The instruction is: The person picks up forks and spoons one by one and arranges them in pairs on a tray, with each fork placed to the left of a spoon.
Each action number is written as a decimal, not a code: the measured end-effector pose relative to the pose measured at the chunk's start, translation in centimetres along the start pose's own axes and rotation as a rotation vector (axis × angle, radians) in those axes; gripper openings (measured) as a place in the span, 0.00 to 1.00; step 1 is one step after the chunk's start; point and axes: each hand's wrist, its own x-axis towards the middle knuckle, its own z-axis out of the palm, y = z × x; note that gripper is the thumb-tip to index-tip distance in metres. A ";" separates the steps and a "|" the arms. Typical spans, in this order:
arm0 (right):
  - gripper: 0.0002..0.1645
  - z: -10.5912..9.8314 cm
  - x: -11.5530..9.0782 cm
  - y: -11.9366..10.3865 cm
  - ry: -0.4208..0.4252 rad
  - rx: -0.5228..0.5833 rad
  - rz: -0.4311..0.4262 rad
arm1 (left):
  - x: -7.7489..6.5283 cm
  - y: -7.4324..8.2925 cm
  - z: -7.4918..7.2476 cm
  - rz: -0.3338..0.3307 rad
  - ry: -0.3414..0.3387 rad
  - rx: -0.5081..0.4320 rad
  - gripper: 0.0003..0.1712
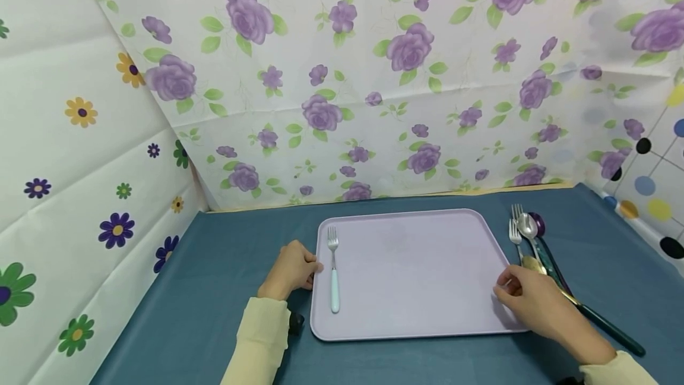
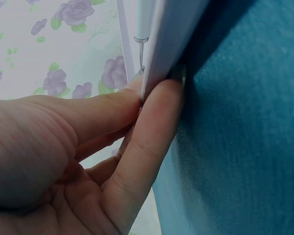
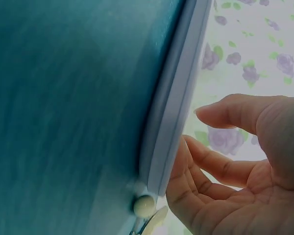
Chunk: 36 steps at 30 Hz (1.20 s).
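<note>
A pale lilac rectangular tray (image 1: 411, 278) lies on the blue cloth. On its left side rests a fork (image 1: 334, 284) with a mint handle, tines pointing away from me. My left hand (image 1: 291, 267) pinches the tray's left rim; in the left wrist view the thumb is above and a finger (image 2: 154, 115) below it. At the right rim is my right hand (image 1: 537, 302). The right wrist view shows its thumb (image 3: 230, 112) apart from the rim, while the other fingers bend close against the tray's edge (image 3: 169, 122).
Several pieces of cutlery lie right of the tray, partly behind my right hand: silver forks (image 1: 515, 233), a silver spoon (image 1: 528, 226), a purple spoon (image 1: 538, 223) and a dark green handle (image 1: 614, 331). A flowered sheet (image 1: 374, 100) stands behind the table, with patterned sheets at both sides.
</note>
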 end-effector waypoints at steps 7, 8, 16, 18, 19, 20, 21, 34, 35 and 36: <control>0.08 -0.9 -0.6 0.7 -0.004 0.015 0.011 | 0.0 0.0 0.0 -0.008 -0.004 -0.001 0.07; 0.09 -1.1 -0.6 0.9 -0.006 0.017 0.013 | 0.0 0.0 0.0 -0.011 -0.003 -0.001 0.07; 0.09 -1.8 -0.9 2.7 -0.016 -0.016 0.030 | 0.2 0.0 0.1 0.001 0.002 0.011 0.06; 0.09 -2.0 -0.9 3.2 -0.007 -0.025 0.025 | 0.3 0.0 0.2 0.004 0.004 0.012 0.06; 0.09 -2.1 -0.9 3.3 -0.003 -0.029 0.024 | 0.3 0.0 0.2 0.005 0.005 0.012 0.06; 0.09 -2.3 -0.9 3.5 -0.002 -0.032 0.027 | 0.3 0.0 0.2 0.006 0.007 0.011 0.06; 0.09 -2.4 -0.9 3.7 -0.003 -0.037 0.033 | 0.2 0.0 0.2 0.005 0.006 0.012 0.06; 0.13 -3.5 -1.3 5.8 -0.057 -0.068 0.157 | 0.1 0.0 0.1 -0.007 -0.002 0.004 0.06; 0.13 -3.6 -1.3 5.9 -0.053 -0.071 0.165 | 0.2 -0.1 0.1 -0.008 -0.002 0.004 0.06; 0.12 -3.6 -1.3 6.0 -0.049 -0.075 0.170 | 0.2 -0.1 0.1 -0.007 -0.001 0.005 0.06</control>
